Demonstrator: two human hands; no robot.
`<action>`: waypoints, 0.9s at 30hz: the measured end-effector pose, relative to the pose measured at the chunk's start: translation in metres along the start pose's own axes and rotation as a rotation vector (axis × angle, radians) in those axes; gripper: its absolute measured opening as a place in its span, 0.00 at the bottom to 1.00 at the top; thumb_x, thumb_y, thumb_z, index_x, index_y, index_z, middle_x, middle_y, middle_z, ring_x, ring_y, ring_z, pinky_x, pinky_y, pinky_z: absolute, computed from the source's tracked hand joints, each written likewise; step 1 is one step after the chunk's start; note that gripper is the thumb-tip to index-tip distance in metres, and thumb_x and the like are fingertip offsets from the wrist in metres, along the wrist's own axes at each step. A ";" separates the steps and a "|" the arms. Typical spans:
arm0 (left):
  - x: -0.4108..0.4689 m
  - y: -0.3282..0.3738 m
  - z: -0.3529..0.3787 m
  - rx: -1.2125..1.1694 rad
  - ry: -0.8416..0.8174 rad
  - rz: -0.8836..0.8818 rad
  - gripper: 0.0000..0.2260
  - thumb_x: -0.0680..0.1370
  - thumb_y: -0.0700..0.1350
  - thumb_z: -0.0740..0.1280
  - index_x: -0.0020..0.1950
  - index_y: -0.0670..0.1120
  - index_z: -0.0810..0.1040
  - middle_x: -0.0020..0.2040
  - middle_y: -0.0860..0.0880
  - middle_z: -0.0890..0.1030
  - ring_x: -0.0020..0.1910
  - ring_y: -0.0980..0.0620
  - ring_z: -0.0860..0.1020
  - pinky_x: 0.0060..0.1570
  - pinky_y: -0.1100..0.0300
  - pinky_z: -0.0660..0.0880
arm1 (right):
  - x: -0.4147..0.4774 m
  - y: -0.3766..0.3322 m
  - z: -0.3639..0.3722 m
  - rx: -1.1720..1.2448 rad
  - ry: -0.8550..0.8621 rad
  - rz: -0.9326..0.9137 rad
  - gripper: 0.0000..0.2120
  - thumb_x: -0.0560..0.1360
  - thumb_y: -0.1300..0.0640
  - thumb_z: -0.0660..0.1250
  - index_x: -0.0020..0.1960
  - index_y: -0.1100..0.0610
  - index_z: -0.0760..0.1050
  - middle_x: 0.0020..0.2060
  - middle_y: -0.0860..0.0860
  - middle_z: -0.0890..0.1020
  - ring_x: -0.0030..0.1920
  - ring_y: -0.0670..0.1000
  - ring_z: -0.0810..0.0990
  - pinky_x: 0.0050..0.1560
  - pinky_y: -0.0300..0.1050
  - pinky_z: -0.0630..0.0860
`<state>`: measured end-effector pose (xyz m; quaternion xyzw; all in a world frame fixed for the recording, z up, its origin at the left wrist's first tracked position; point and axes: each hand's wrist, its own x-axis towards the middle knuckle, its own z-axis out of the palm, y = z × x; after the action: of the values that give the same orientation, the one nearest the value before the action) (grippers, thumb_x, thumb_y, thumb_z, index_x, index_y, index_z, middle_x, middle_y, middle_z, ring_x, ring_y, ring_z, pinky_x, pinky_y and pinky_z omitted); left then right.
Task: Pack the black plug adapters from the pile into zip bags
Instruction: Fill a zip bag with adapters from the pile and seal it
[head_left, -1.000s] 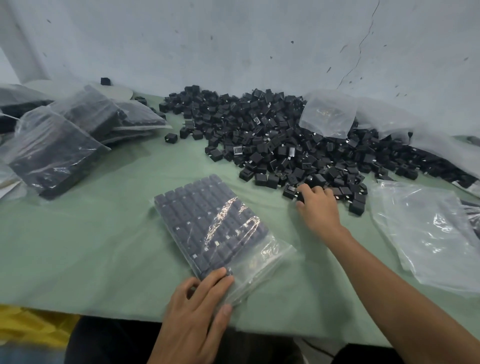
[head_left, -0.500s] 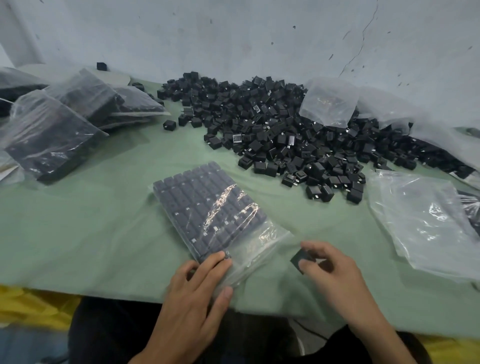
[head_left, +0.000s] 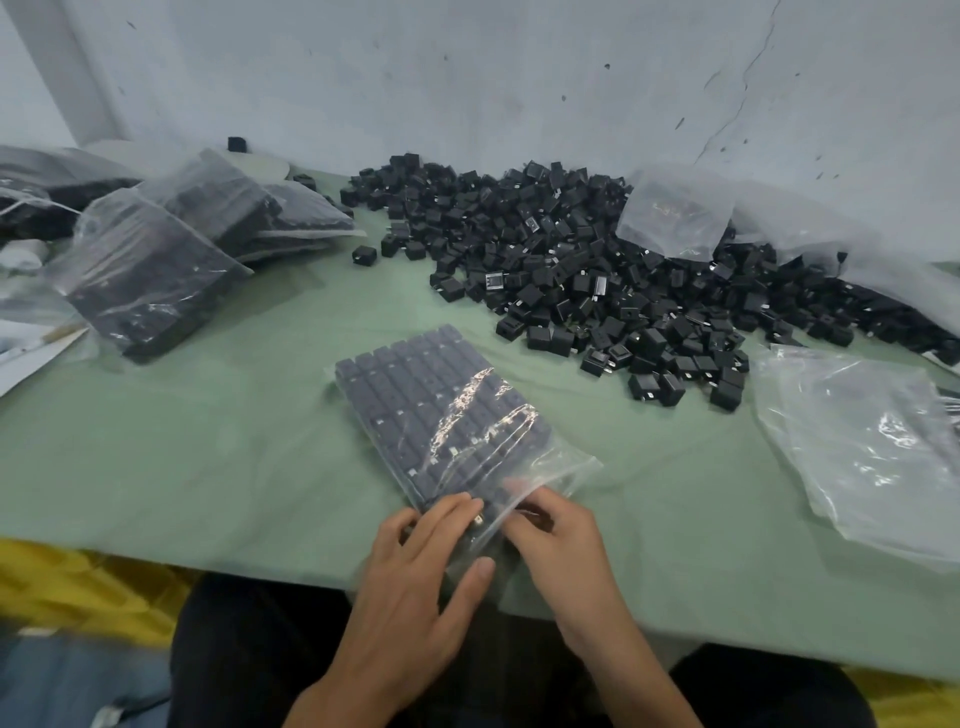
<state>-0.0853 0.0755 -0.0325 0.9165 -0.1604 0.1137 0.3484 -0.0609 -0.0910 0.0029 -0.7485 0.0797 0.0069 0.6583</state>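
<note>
A clear zip bag (head_left: 441, 415) lies on the green table (head_left: 208, 457), packed with neat rows of black plug adapters, its mouth facing me. My left hand (head_left: 421, 582) rests flat on the bag's near end, with straight fingers holding the mouth down. My right hand (head_left: 561, 545) has its fingertips inside the mouth and pinches one black adapter (head_left: 527, 515), which is mostly hidden by plastic and fingers. The big loose pile of adapters (head_left: 571, 270) is spread behind the bag, against the wall.
Several filled bags (head_left: 150, 280) are stacked at the left. Empty clear bags (head_left: 857, 441) lie at the right, and another bag (head_left: 675, 213) sits on top of the pile. The table's front edge runs just below my hands. Something yellow (head_left: 78, 582) lies under it at the left.
My right hand took an adapter from the pile, carried it back toward me and has now moved left into the bag's mouth. My left hand has stayed on the bag's near end.
</note>
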 end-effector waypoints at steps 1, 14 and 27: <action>0.000 0.000 0.000 0.002 -0.003 0.001 0.23 0.81 0.66 0.54 0.75 0.62 0.63 0.73 0.65 0.66 0.65 0.56 0.64 0.67 0.57 0.65 | 0.001 0.000 0.002 0.036 0.003 0.014 0.13 0.75 0.66 0.70 0.53 0.51 0.84 0.45 0.46 0.87 0.48 0.45 0.85 0.49 0.38 0.80; 0.014 -0.001 0.000 0.162 0.109 0.134 0.20 0.80 0.59 0.60 0.68 0.53 0.76 0.66 0.60 0.75 0.61 0.51 0.69 0.64 0.59 0.63 | 0.012 0.011 -0.001 0.019 -0.063 0.054 0.11 0.77 0.59 0.71 0.58 0.48 0.81 0.43 0.53 0.87 0.43 0.57 0.86 0.44 0.50 0.83; 0.029 -0.004 0.002 0.239 0.012 0.232 0.21 0.84 0.58 0.53 0.70 0.54 0.77 0.70 0.61 0.74 0.71 0.56 0.70 0.66 0.56 0.61 | 0.011 0.003 -0.028 -0.141 -0.170 -0.044 0.04 0.76 0.57 0.68 0.48 0.51 0.80 0.42 0.47 0.85 0.40 0.48 0.83 0.40 0.47 0.81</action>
<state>-0.0570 0.0709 -0.0269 0.9261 -0.2484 0.1768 0.2222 -0.0534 -0.1206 0.0020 -0.7912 0.0063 0.0614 0.6084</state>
